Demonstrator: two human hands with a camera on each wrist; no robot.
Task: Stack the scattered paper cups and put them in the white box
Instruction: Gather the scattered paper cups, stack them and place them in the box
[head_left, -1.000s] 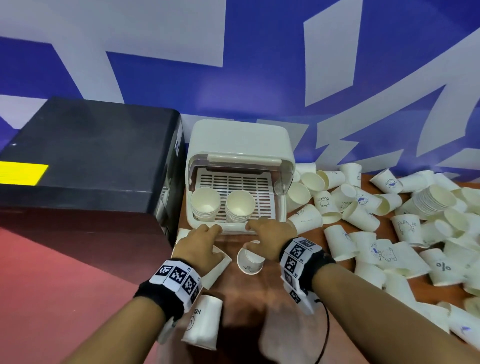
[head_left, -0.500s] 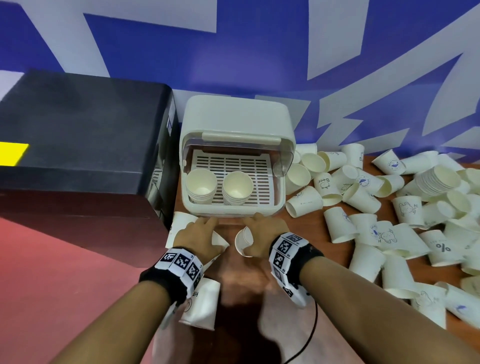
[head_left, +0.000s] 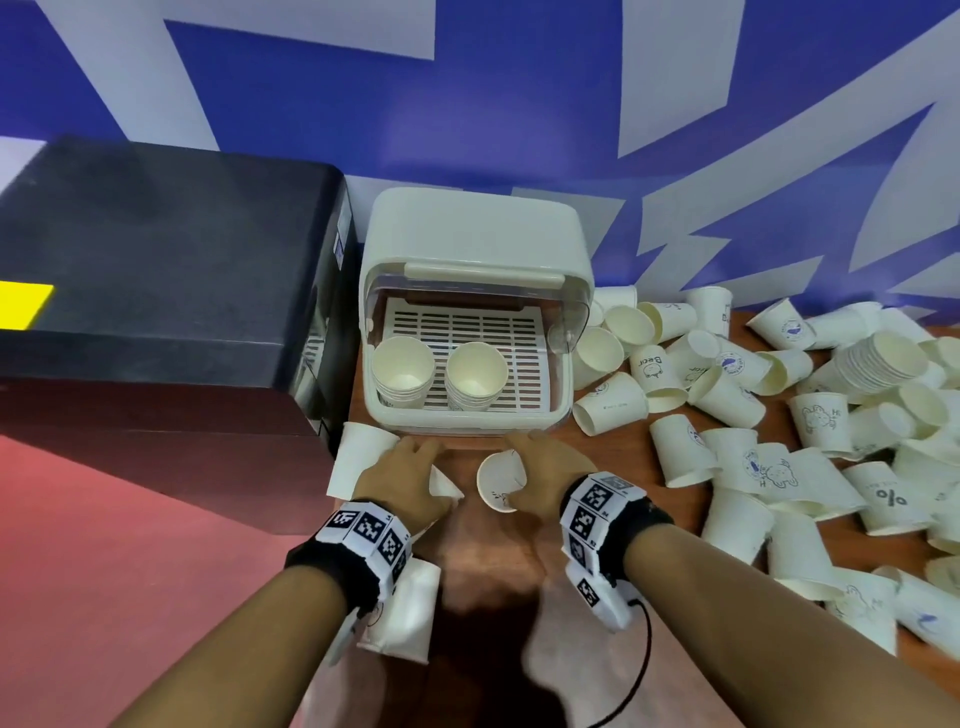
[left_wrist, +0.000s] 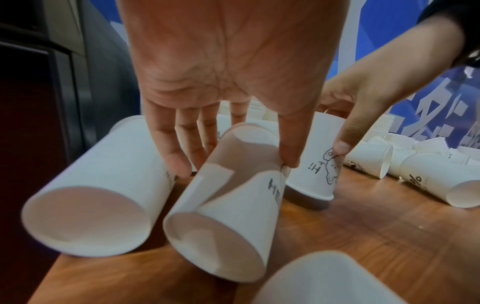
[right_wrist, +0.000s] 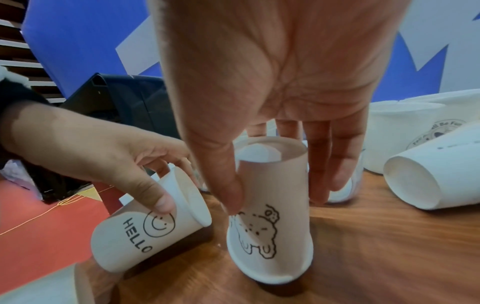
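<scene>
Two grips are working just in front of the white box (head_left: 475, 244), at the desk's left end near its back edge. The right hand (right_wrist: 272, 86) is pinching the bear-print cup (right_wrist: 270, 222) between thumb and fingers, fingers curled round its wall; the cup is standing mouth-down on the desk (right_wrist: 389, 257), tipped slightly. The left hand (left_wrist: 233, 61) is pinching the HELLO cup (left_wrist: 226, 201) by its narrow base, thumb on one side and fingers on the other, while the cup is lying tilted with its mouth toward the near edge. The two cups are just beside each other, not yet nested.

To do this step well, I would judge that one cup needs turning so both mouths face the same way, then the base of one sliding straight into the mouth of the other. A light squeeze matters, since the thin paper walls will likely buckle under a hard pinch.

Another plain cup (left_wrist: 98, 185) is lying on its side touching the left fingers (left_wrist: 176, 160), and one more cup (head_left: 402, 616) is lying under the left wrist. Inside the white box, two stacks of cups (head_left: 439, 371) are standing upright side by side at the front of its slotted tray. Dozens of loose cups (head_left: 753, 415), too many to count surely, are lying scattered toward the desk's right end, with one tall stack (head_left: 878, 358) among them. One black case (head_left: 166, 270) is sitting left of the box.
</scene>
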